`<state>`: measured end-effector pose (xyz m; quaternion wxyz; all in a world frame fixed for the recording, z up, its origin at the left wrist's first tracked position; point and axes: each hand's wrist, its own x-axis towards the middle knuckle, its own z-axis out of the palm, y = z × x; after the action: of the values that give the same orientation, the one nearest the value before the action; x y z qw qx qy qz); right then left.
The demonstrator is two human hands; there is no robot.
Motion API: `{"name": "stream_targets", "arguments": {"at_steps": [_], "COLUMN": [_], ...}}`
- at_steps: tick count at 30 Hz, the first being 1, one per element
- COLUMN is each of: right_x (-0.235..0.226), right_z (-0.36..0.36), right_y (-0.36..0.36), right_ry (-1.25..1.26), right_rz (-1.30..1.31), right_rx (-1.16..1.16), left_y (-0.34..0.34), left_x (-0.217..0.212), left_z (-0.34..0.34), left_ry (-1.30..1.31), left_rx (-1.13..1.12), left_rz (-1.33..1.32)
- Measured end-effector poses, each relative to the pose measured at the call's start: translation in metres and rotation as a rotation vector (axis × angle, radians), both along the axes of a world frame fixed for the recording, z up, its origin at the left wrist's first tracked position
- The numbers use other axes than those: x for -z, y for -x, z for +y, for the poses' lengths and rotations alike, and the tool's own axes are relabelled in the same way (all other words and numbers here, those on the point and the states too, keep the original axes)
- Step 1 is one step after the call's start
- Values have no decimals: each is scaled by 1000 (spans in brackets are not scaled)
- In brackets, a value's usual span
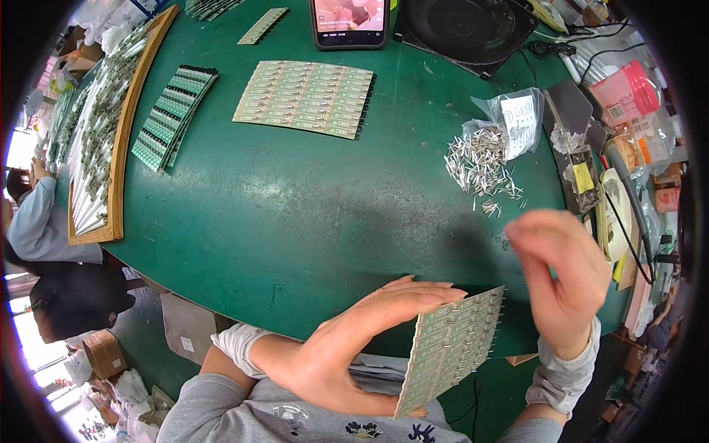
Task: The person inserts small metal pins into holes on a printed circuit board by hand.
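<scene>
My left hand (347,347) grips a circuit board panel (450,340) by its edges, thumb below and fingers along the top. The panel is tilted up at the table's near edge, and thin silver parts stick out of its face. To the right of it my right hand (563,269) is raised, its fingers curled together and slightly blurred. Anything in that pinch is too small or hidden to see. Beyond the right hand lies a loose pile of small silver metal pins (480,162), partly spilling from a clear plastic bag (521,122) with a white label.
On the green table (295,214) lie a flat board panel (306,98), stacked green boards (173,118) and a narrow board strip (263,26). A phone (349,22) and black tray (465,29) stand behind. A wooden-framed tray (122,148) holds white tubes. A soldering iron (619,166) rests right. Another person's sleeve (44,221) shows left.
</scene>
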<state>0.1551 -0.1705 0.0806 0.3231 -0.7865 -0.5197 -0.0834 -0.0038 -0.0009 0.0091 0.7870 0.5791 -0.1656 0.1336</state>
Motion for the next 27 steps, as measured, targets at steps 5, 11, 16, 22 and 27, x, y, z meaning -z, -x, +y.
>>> {"name": "stream_targets", "arguments": {"at_steps": [5, 11, 16, 22, 27], "right_x": [-10, -5, 1, 2, 1], "right_z": [-1, 2, 6, 6, 6], "right_y": [22, 25, 25, 25, 23], "right_ry": [-74, -31, -43, -42, -33], "right_rz": [436, 420, 414, 396, 399], "right_rx": [-118, -239, -237, -246, -274], "left_y": [1, 1, 1, 1, 2], "left_x": [-3, -4, -3, -5, -5], "left_z": [3, 2, 1, 3, 3], "left_ry": [-51, -40, -33, -35, -44], "left_rx": [0, -11, -18, 1, 13], "left_rz": [25, 26, 24, 41, 52]}}
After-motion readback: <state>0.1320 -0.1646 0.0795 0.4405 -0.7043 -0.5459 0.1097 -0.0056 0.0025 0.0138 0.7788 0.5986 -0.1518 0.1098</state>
